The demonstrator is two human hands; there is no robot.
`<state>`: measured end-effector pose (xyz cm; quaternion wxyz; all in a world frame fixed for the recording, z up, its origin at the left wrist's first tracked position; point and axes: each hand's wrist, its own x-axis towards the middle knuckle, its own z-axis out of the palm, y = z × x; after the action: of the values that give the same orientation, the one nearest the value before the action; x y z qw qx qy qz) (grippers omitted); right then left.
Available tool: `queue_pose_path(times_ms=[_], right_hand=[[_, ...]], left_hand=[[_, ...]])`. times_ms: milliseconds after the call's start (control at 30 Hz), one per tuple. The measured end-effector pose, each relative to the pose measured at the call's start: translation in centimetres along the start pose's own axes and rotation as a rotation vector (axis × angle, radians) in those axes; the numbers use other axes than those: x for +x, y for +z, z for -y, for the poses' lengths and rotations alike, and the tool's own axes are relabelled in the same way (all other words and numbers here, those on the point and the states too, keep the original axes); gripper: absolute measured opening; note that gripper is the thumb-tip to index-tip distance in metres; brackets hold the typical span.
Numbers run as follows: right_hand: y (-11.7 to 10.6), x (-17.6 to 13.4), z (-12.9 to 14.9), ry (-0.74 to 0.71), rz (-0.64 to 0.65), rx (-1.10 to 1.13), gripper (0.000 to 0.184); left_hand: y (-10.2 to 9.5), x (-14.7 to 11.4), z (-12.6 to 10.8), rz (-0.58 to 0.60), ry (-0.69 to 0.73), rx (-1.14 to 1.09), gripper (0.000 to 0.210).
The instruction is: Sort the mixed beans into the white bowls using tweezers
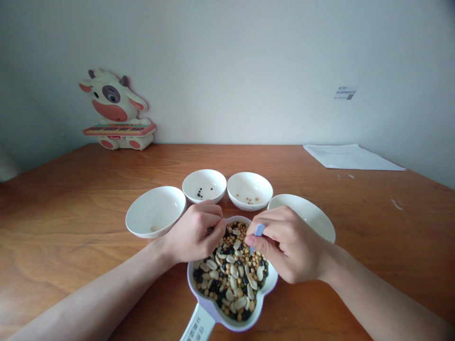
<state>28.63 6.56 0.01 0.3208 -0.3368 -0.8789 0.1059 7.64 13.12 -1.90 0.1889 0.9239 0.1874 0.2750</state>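
Well, below frame center the right hand [287, 241] pinches a blue tool [259, 230]. The left hand [202, 229] curls, contents hidden.

A cow-shaped toy [109, 111], white with a pink snout, dark horns and a keyboard [119, 130] across its front, stands at the back of the brown wooden desk [234, 158]. Behind the toy rises a pale wall [231, 71], and well to the toy's right that wall bears a small printed label [345, 93], its text too small to read. White paper [351, 157] lies far right of the toy, with whitish marks [396, 204] on the desk nearer the camera than the toy.
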Motion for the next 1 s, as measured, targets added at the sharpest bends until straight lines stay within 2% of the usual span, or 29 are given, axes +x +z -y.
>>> queue_pose_path(times_ms=[400,1000], right_hand=[[0.24,-0.08,-0.13,-0.006,0.038,0.014,0.028],[0.38,-0.11,-0.25,-0.039,0.018,0.0,0.029]], left_hand=[[-0.04,-0.03,-0.11,0.009,0.007,0.012,0.039],[0.06,0.03,-0.02,0.007,0.0,-0.009,0.038]])
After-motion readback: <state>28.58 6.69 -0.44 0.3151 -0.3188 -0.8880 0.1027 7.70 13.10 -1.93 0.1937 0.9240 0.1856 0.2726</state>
